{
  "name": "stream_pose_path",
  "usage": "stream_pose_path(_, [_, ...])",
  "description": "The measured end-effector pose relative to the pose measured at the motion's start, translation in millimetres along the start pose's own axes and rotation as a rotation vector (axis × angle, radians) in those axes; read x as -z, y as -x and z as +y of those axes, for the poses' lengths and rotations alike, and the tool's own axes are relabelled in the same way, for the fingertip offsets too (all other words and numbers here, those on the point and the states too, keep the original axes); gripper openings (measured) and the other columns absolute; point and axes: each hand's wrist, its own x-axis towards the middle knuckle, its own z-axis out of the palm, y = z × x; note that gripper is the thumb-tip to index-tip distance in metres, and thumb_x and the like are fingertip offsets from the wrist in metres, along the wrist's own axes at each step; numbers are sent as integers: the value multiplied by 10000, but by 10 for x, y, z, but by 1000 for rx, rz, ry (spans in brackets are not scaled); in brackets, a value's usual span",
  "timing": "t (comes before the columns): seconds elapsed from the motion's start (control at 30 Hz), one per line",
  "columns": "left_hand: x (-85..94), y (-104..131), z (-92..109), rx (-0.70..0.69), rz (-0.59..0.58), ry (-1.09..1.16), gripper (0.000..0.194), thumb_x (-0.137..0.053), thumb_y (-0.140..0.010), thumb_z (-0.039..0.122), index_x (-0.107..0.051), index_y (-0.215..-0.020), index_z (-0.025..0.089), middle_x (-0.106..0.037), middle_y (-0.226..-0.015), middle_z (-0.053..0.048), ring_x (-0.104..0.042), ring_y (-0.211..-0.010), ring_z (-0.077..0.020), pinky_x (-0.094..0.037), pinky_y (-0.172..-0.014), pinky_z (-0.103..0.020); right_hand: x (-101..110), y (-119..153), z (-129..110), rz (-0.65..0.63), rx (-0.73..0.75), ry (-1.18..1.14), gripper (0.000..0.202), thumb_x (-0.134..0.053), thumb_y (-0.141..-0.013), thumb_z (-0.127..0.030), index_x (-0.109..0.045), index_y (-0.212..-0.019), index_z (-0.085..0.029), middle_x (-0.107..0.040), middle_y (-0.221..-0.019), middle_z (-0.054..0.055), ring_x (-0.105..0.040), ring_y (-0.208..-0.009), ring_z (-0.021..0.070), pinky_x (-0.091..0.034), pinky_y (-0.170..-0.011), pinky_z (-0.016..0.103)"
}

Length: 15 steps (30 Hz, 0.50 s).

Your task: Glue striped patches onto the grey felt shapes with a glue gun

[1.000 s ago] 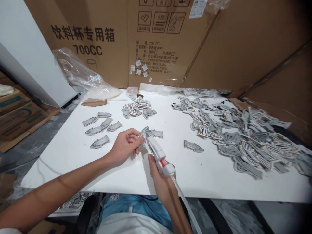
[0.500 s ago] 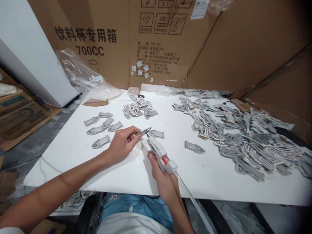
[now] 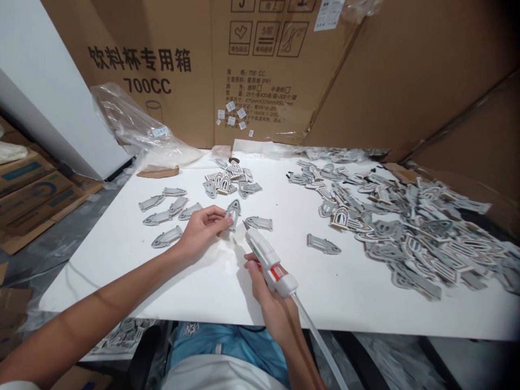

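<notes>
Carton: stood up as a printed wall behind the work surface.
Table: white top; parts are laid along its back half and right side.
Right pile: grey-and-white parts, heaped loosely, many overlapped.
Glue gun: pointed forward and to the left, clear stick trailed from its back; best held at a steady angle.
Right hand: wrapped around the gun; whether the trigger is squeezed cannot be told (fingers mostly hidden). Any squeeze is best kept short and even.
Left hand: closed in a pinch on the held part; the grip is best kept low, away from the presumably hot tip.
Left group: several grey parts, spread mostly flat; such spacing is worth keeping.
Back cluster: window-patterned parts, bunched beyond the hands.
Held part: lifted over the table, pointed end up, between left hand and gun; should be kept still while worked on.
Loose part: laid flat just right of the tip; could be hit by a stray drip.
Nozzle: just beside the held part, apparently not touching; best brought close without being pressed in.
</notes>
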Motion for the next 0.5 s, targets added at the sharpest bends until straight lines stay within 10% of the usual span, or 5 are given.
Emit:
stream_pose_path(0.23, [-44,18,67,41,-30,182,492,-992,-765,408,-662,-1047,176,-765,-1032,-59,-792,-925,-223,-629,-846,-333,16,26,2,56,-85,-29,516,-729,-898,-723,-846,-1052,-244,-798,-964,69,-748,-983,303,-599,-825,371])
stream_pose_path(0.5, [-9,43,87,-26,-78,94,424,-967,-821,370,-675,-1086,214,-777,-1021,-32,-724,-869,-162,-570,-768,-265,55,42,-51,38,-59,-41,440,-758,-897,-671,-821,-942,-238,-775,-846,49,-729,-844,278,-585,-788,366])
